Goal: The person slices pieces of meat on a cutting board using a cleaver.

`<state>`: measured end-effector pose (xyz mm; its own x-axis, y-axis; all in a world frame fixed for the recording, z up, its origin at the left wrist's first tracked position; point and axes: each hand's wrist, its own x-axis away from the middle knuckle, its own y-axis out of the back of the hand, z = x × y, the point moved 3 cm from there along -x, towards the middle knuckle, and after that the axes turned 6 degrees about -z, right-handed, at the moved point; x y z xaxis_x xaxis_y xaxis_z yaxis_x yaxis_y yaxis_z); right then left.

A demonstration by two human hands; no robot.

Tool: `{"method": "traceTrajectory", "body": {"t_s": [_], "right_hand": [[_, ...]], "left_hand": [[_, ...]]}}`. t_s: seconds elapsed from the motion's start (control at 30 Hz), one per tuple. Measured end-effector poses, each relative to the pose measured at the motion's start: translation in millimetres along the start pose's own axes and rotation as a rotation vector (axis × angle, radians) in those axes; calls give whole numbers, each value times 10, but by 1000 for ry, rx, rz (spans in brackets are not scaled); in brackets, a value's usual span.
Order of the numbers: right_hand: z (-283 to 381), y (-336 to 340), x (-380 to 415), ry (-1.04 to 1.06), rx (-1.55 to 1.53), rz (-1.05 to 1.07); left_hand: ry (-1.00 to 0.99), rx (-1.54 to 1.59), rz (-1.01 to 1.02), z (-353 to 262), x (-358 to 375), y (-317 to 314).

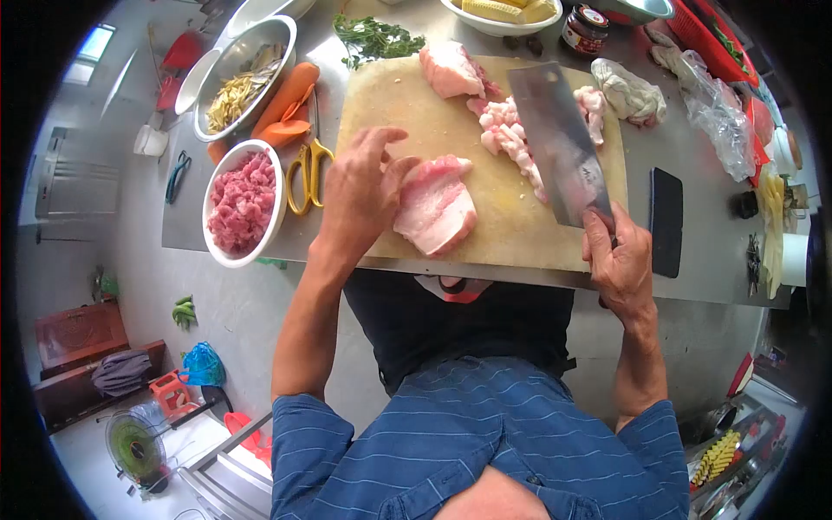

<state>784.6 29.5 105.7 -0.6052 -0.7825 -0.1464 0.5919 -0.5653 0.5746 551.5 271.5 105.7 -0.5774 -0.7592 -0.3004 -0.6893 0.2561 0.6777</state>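
Note:
My right hand (620, 256) is wrapped round the handle of a broad cleaver (555, 139), its blade lying over the right part of the cutting board (373, 104). Diced pork fat (511, 147) sits beside the blade and partly under it. On the board's near side rests a slab of pork (438, 208). My left hand (364, 186) is open at the slab's left side, fingers apart and curved, thumb right at its edge. Another chunk of pork (452, 69) lies at the board's far edge.
Left of the board are scissors (305, 169), carrots (290, 94), a bowl of chopped meat (242, 205) and a metal bowl of sliced ingredients (234, 100). Green herbs (377, 39) lie behind. To the right are a cloth (631, 91), a phone (666, 221) and a jar (585, 30).

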Motion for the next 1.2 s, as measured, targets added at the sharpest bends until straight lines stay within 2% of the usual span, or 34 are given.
{"method": "traceTrajectory", "body": {"t_s": [0.03, 0.1, 0.17, 0.23, 0.27, 0.33, 0.4, 0.43, 0.5, 0.53, 0.6, 0.73, 0.87, 0.93, 0.97, 1.07, 1.13, 1.2], "right_hand": [[93, -7, -8, 73, 72, 30], [229, -11, -36, 99, 89, 89], [376, -36, -73, 121, 102, 145], [541, -121, -129, 243, 180, 262], [562, -173, -157, 241, 181, 266], [607, -281, -219, 352, 372, 294], [687, -325, -309, 337, 445, 288], [711, -314, -349, 323, 515, 282], [727, -280, -407, 317, 542, 263], [728, -269, -430, 317, 566, 243], [721, -263, -424, 344, 533, 231], [769, -254, -346, 418, 425, 248], [728, -325, -368, 406, 471, 296], [705, -368, -421, 371, 542, 297], [704, -375, -431, 369, 541, 299], [707, -392, -437, 353, 532, 280], [731, -371, -410, 404, 432, 208], [761, -358, -376, 411, 422, 229]], "left_hand": [[-119, -158, -102, -45, 50, 57], [-84, -160, -87, -126, 206, 124], [59, -42, 151, -149, 360, 108], [43, -88, 139, -140, 398, 116], [99, -142, 177, -110, 391, 117], [154, -194, 214, -91, 391, 124], [-7, -400, -20, -163, 369, 162], [-8, -396, -18, -172, 347, 142], [-256, -321, -160, -234, 299, 127], [-252, -318, -161, -228, 277, 85], [-371, -109, -70, -260, 247, -59], [-411, -86, -15, -228, 184, -235], [-426, -184, -9, -181, 187, -255], [-300, -106, -91, -241, 220, -192], [-298, -105, -88, -245, 214, -180], [-360, -117, -121, -223, 211, -152], [-440, -74, -55, -179, 167, -232], [-445, -87, -35, -123, 158, -274]]}}
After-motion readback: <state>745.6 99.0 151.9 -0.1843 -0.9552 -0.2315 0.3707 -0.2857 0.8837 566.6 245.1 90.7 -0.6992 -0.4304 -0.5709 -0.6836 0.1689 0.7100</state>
